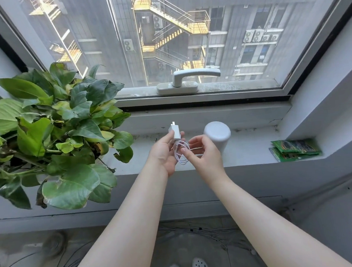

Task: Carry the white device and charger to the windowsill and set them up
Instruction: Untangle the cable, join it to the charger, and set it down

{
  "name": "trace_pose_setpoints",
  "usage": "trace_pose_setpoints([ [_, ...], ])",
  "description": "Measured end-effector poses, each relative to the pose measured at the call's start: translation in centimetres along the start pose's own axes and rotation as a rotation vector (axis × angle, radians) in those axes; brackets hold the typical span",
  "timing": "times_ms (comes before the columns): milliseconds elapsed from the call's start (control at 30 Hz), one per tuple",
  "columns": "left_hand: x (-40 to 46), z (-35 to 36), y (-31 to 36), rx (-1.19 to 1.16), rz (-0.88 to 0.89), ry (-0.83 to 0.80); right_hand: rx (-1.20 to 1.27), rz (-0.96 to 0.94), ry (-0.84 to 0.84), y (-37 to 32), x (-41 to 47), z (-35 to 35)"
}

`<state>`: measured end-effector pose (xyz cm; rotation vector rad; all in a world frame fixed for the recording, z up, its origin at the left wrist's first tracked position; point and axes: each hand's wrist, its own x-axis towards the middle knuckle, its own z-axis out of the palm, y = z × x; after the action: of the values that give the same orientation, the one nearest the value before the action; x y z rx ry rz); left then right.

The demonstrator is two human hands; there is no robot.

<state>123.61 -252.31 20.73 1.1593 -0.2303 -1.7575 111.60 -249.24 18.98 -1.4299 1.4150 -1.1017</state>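
Observation:
The white device [218, 135], a smooth upright cylinder, stands on the grey windowsill [248, 148] just right of my hands. My left hand [165, 153] holds the white charger plug [175, 132] with its prongs pointing up and away. The thin white cable [182, 154] hangs from the plug in loose coils over my left palm. My right hand [202, 152] pinches the coiled cable between thumb and fingers, just in front of the device.
A large leafy green plant [51, 134] fills the left of the sill. Green packets [295, 149] lie at the sill's right end by the wall. A white window handle [190, 80] sits above. Loose wires [199, 230] run on the floor below.

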Motion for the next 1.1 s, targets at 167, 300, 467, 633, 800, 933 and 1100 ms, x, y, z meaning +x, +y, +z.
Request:
trace_pose_setpoints([
  [167, -0.2, 0.0, 0.6, -0.054, 0.005, 0.006, -0.021, 0.011, 0.029, 0.2, -0.1, 0.3],
  [300, -0.3, -0.2, 0.6, -0.080, -0.024, 0.012, -0.043, -0.013, 0.098, 0.2, -0.3, 0.4],
  [467, -0.4, -0.1, 0.5, -0.046, -0.005, -0.016, 0.025, -0.007, 0.158, -0.3, -0.3, 0.7],
  [633, -0.7, -0.3, 0.5, 0.049, 0.006, -0.091, 0.178, 0.223, 0.054, -1.6, 0.8, 0.3],
  [800, -0.6, -0.3, 0.3, 0.062, 0.009, -0.126, 0.176, 0.325, -0.079, -2.8, 1.2, -0.2],
  [933, -0.7, 0.1, 0.2, 0.087, 0.063, -0.094, 0.266, 0.342, -0.068, -2.7, 0.9, 0.0],
  [1100, -0.3, 0.0, 0.0, 0.098, 0.152, -0.033, 0.378, 0.406, -0.034, -2.7, 0.5, -0.2],
])
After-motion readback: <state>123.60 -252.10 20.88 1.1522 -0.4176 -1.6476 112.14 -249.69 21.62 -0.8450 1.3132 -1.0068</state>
